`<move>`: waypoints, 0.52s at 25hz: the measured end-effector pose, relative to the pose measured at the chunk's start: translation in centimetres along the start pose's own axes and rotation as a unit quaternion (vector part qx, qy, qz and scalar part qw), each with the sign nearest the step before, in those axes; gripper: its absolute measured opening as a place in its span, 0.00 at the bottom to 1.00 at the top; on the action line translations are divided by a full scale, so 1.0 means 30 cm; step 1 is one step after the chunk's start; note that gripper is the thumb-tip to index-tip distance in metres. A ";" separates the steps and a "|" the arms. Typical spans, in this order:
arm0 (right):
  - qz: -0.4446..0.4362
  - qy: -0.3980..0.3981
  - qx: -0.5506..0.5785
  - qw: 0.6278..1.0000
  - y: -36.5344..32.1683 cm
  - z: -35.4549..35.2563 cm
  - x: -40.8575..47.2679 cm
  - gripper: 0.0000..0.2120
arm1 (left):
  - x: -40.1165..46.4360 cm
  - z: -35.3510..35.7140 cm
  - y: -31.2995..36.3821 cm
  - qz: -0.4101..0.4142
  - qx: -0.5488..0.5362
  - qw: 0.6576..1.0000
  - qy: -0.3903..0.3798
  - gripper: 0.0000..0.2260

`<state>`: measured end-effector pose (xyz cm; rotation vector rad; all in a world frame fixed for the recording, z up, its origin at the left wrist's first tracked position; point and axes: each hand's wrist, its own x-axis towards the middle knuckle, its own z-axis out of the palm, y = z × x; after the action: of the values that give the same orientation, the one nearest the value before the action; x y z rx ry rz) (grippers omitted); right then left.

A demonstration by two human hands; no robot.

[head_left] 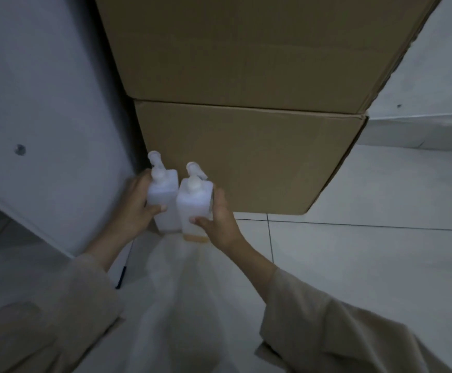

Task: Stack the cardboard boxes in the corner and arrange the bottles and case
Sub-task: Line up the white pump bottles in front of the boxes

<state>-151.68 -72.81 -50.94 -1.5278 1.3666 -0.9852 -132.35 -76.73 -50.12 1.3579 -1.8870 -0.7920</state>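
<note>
Two brown cardboard boxes stand stacked against the wall: the lower box point(249, 157) on the floor, the upper box point(246, 47) on top, overhanging toward me. In front of the lower box's left end stand two white pump bottles side by side. My left hand point(136, 205) grips the left bottle point(164, 195). My right hand point(220, 224) grips the right bottle point(193, 203), which shows a band of amber liquid at its base. Both bottles are upright, at or just above the floor. No case is in view.
A white panel or wall point(44, 117) rises close on the left of the boxes. White floor tiles point(367, 265) stretch to the right. A thin dark rod point(121, 277) lies on the floor by my left sleeve. Pale cloth drapes below the bottles.
</note>
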 end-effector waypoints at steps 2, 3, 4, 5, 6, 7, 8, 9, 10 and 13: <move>-0.017 0.041 -0.001 0.999 0.012 0.017 0.027 0.33 | 0.016 0.000 -0.054 -0.012 -0.002 1.000 0.003 0.26; -0.019 0.050 -0.005 0.999 0.018 0.023 0.031 0.33 | 0.012 0.005 -0.062 -0.024 -0.016 1.000 0.008 0.29; -0.025 0.055 -0.004 0.998 0.027 0.027 0.030 0.33 | 0.003 0.014 -0.067 -0.028 -0.043 0.999 0.014 0.32; -0.030 0.058 0.005 0.998 0.043 0.031 0.028 0.33 | -0.011 0.025 -0.050 -0.034 -0.066 0.997 0.021 0.35; -0.026 0.060 0.018 0.998 0.060 0.032 0.024 0.34 | -0.022 0.040 -0.033 -0.045 -0.121 0.991 0.028 0.40; -0.013 0.057 0.027 0.998 0.074 0.030 0.018 0.35 | -0.035 0.053 -0.010 -0.075 -0.171 0.982 0.040 0.45; -0.004 0.048 0.020 0.999 0.080 0.021 0.001 0.35 | -0.053 0.070 0.001 -0.125 -0.233 0.963 0.047 0.50; 0.000 0.026 0.010 1.000 0.087 0.000 -0.019 0.33 | -0.080 0.087 0.007 -0.163 -0.250 0.954 0.036 0.52; 0.013 -0.014 -0.011 1.000 0.082 -0.035 -0.051 0.31 | -0.115 0.102 0.024 -0.180 -0.244 0.953 0.010 0.48; 0.070 -0.190 -0.111 0.973 0.085 -0.187 -0.201 0.23 | -0.281 0.114 0.031 -0.201 -0.114 0.963 -0.136 0.32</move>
<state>-158.37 -67.42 -51.56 -1.6561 1.3147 -0.4332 -133.66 -68.09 -52.85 1.5660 -1.6653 -1.4166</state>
